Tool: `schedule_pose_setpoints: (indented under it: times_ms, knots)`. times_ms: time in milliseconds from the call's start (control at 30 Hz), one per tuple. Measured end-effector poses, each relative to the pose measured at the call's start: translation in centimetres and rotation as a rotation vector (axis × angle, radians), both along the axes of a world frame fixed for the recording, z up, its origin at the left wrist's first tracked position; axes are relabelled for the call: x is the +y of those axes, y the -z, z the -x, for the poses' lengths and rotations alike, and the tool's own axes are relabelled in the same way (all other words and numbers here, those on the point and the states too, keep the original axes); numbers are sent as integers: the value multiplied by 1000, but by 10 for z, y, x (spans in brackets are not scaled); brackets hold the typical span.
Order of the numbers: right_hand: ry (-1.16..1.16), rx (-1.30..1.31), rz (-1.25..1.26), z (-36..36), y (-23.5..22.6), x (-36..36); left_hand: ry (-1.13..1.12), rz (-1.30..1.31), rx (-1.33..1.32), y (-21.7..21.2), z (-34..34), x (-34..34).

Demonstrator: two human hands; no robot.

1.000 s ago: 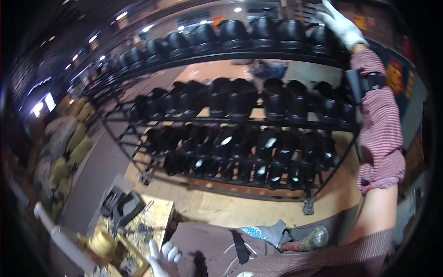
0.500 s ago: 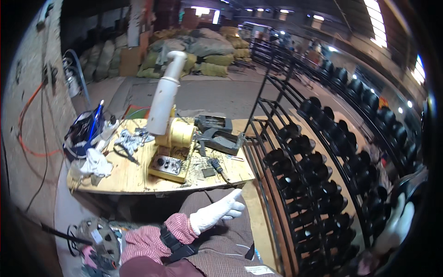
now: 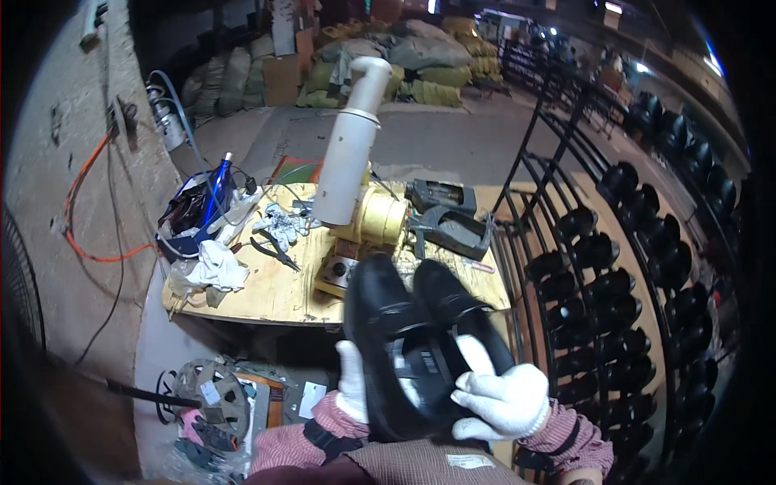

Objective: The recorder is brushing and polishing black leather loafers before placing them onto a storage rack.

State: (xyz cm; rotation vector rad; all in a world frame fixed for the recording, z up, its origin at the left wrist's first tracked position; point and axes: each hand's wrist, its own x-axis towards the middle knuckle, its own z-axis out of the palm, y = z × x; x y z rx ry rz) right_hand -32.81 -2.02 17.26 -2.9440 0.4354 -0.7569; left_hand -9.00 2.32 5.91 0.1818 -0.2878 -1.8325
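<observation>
Two black slip-on shoes are held up in front of me over the near edge of the workbench, toes pointing away. My left hand (image 3: 352, 381), in a white knit glove, grips the outer side of the larger-looking left shoe (image 3: 380, 323); most of its fingers are hidden behind it. The white-gloved right hand (image 3: 508, 402) has its fingers curled at the heel of the right shoe (image 3: 453, 295), close against the left shoe's opening. Just beyond the toes stands a yellow machine (image 3: 380, 218) with a white pipe (image 3: 349, 166) rising from it, its control box partly covered by the shoes.
The wooden workbench (image 3: 275, 283) carries pliers (image 3: 275, 254), white rags (image 3: 220, 265), dark shoe-shaped holders (image 3: 457, 230) and a blue bag (image 3: 194, 214). Black racks (image 3: 529, 174) full of shoes stand on the right. Wheel-like parts (image 3: 212, 396) lie below left. Stuffed sacks (image 3: 428, 56) are piled behind.
My right hand has come from the rack at the far right to the middle. The left hand, bare of any object before, now grips a shoe. The view has swung left.
</observation>
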Motion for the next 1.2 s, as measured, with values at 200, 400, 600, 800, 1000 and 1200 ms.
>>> schedule_pose_setpoints:
  times_ms: [200,400,600,800,1000,1200]
  knots:
    - [70,20,-138,-12,98,4,-413,-255,-348,23,-79,-8]
    - [261,-154,-462,-4,143,8,-467,-157,-421,28,-113,-51]
    - [689,-158,-421,11,155,-6,-564,-183,-521,18,-126,-90]
    - [666,185,-906,9,168,-13,-684,-213,-585,15,-142,-93]
    - [652,182,-886,14,175,-19,-588,-142,-255,46,-135,-72]
    - [672,314,-789,14,180,-23,-364,-162,-32,79,-104,-59]
